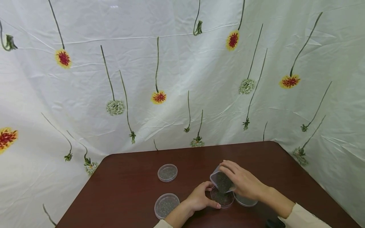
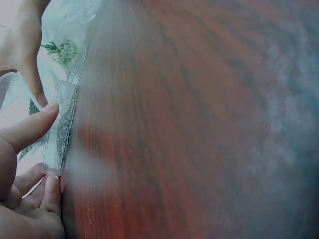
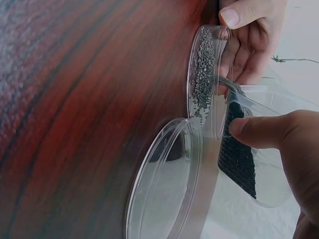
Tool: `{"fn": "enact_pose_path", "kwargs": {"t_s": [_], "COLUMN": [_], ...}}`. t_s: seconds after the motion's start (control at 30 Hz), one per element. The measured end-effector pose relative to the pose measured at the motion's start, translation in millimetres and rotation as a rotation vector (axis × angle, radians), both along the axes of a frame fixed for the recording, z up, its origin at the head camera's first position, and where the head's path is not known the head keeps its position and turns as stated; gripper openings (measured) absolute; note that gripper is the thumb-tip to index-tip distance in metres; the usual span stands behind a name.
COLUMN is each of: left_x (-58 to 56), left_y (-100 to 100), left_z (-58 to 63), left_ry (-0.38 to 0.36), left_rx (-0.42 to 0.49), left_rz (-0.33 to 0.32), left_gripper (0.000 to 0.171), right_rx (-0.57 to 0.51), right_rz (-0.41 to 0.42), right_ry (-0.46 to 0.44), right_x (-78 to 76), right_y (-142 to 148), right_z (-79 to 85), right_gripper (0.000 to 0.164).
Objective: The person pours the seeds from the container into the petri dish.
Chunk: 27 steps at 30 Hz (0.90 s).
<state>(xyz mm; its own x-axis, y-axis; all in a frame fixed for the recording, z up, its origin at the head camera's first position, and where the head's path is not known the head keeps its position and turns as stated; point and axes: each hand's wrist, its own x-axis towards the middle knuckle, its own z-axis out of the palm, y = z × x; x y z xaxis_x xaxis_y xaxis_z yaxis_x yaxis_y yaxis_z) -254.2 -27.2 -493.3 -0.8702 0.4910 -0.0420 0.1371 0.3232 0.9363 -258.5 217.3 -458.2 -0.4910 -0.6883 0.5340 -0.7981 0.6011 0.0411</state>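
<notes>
My left hand (image 1: 198, 198) holds a clear petri dish (image 3: 224, 47) on the table, thumb on one side and fingers on the other. Dark grey granules (image 3: 202, 74) lie in that dish. My right hand (image 1: 242, 179) grips a clear plastic cup (image 3: 274, 181) tilted over it, and a thin stream of granules runs from the cup's lip into the dish. More dark granules fill the cup's lower side. Beside the dish, below my right hand, lies a clear round dish or lid (image 3: 154, 199); which of the two I cannot tell.
Two petri dishes with grey contents stand on the left: one farther back (image 1: 167, 180), one nearer (image 1: 156, 207) by my left forearm. A dark object (image 1: 275, 223) shows partly at the front edge. Behind the brown table (image 1: 128, 183) hangs a white flowered cloth (image 1: 176, 69).
</notes>
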Motion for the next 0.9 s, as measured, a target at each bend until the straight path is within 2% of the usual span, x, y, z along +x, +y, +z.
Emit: {"fn": "enact_pose_path", "kwargs": {"t_s": [0.27,0.47,0.67,0.9], "left_x": [0.2,-0.5,-2.4,-0.3], "left_y": [-0.4,0.1,1.9,0.9], "left_z": [2.0,1.5,1.5,1.3], "left_ry": [0.018,0.006,0.003,0.007], "left_rx": [0.002,-0.002,0.005,0.013], "left_rz": [-0.006,-0.008,-0.012,-0.001], "left_gripper": [0.068,0.067,0.067,0.067], "right_rx": [-0.044,-0.115,-0.225,-0.344], "right_rz": [-0.037,-0.123,-0.116,-0.116], "right_ry": [-0.095,-0.246,-0.315,-0.462], "right_x": [0.8,-0.5,-2.6,-6.8], "right_y": [2.9,4.9,7.0,9.9], "right_z": [2.6,3.1,4.0,3.4], "right_gripper": [0.097,0.099,0.099,0.096]}}
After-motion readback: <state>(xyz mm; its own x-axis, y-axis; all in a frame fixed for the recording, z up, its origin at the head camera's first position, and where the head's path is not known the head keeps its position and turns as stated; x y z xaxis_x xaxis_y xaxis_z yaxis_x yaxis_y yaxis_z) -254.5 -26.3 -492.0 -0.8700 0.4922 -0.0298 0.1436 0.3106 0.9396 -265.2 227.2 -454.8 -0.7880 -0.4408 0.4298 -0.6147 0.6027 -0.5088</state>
